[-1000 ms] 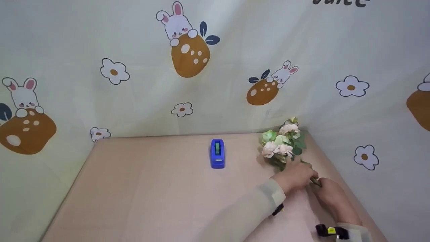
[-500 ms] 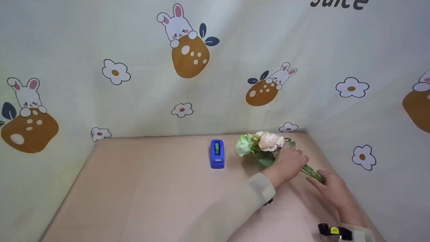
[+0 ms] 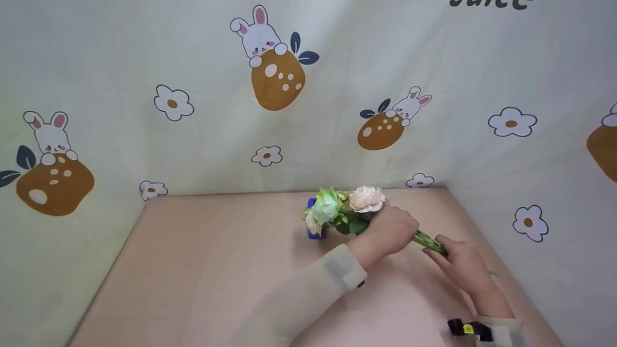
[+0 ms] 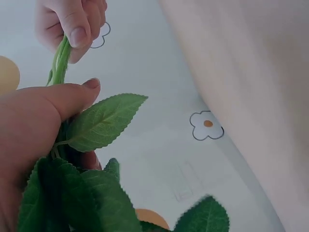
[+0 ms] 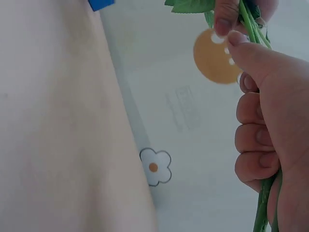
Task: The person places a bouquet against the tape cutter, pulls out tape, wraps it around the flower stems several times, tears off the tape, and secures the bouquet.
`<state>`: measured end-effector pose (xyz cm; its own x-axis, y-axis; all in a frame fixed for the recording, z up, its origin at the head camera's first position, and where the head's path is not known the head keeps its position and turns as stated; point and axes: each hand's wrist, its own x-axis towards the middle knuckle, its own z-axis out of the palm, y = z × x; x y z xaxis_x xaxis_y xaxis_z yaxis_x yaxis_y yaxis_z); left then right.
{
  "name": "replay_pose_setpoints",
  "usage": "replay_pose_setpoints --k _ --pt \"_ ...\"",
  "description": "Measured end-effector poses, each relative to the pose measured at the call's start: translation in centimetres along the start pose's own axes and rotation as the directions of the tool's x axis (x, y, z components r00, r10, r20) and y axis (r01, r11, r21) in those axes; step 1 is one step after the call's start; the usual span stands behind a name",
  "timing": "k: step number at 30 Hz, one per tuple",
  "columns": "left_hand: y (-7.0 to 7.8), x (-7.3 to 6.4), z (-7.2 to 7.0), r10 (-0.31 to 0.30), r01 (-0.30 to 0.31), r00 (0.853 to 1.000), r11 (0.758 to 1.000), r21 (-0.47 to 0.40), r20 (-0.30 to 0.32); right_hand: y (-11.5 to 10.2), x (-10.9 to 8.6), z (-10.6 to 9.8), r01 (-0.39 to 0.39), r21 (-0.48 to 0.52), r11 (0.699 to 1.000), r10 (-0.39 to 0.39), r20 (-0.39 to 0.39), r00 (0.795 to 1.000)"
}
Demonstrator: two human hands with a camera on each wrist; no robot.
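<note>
Both hands hold a bouquet of artificial-looking flowers [image 3: 367,199] with pale pink and light green blooms, tilted so the blooms point left. My left hand [image 3: 393,229] grips the stems just below the blooms; in the left wrist view its thumb lies over them beside a serrated green leaf [image 4: 107,122]. Farther down, my right hand [image 3: 462,265] holds the lower stems [image 3: 426,242]. The right wrist view has its fingers curled round the stems, whose ends [image 5: 262,205] stick out below the fist. Behind the blooms, a blue tape dispenser [image 3: 316,235] is mostly hidden.
The table has a light pinkish-beige cover [image 3: 202,260]. A pale curtain [image 3: 318,130] printed with rabbits and flowers rises behind and beside it. Near the right edge, a small green sprig [image 3: 492,273] shows beside the right wrist.
The bouquet has swung and shifted left, from the table's back right until its blooms cover much of the tape dispenser. Both hands have moved left with it, the left hand farther.
</note>
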<state>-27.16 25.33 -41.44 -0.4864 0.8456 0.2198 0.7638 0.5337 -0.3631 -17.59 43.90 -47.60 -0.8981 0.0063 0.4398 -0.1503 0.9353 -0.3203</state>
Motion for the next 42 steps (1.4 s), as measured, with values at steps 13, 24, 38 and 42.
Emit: replay_pose_setpoints --k 13,24,38,42 --pt "-5.0 -5.6 0.3 -0.146 0.146 0.975 0.989 0.010 0.166 -4.7 4.1 1.6 0.102 -0.158 0.982 -0.075 0.169 0.983" --pt "-10.1 -11.2 2.2 -0.232 0.253 0.948 0.965 -0.069 0.219 -9.7 8.0 6.7 0.070 0.001 0.998 -0.066 0.339 0.938" --pt "-13.3 -15.7 7.1 -0.348 0.396 0.891 0.909 -0.126 0.291 -13.4 10.0 12.8 0.017 0.107 0.994 -0.068 0.489 0.870" --pt "-13.5 -15.8 7.8 -0.339 0.396 0.891 0.906 -0.152 0.301 -13.1 10.0 13.4 0.021 0.106 0.994 -0.071 0.490 0.869"
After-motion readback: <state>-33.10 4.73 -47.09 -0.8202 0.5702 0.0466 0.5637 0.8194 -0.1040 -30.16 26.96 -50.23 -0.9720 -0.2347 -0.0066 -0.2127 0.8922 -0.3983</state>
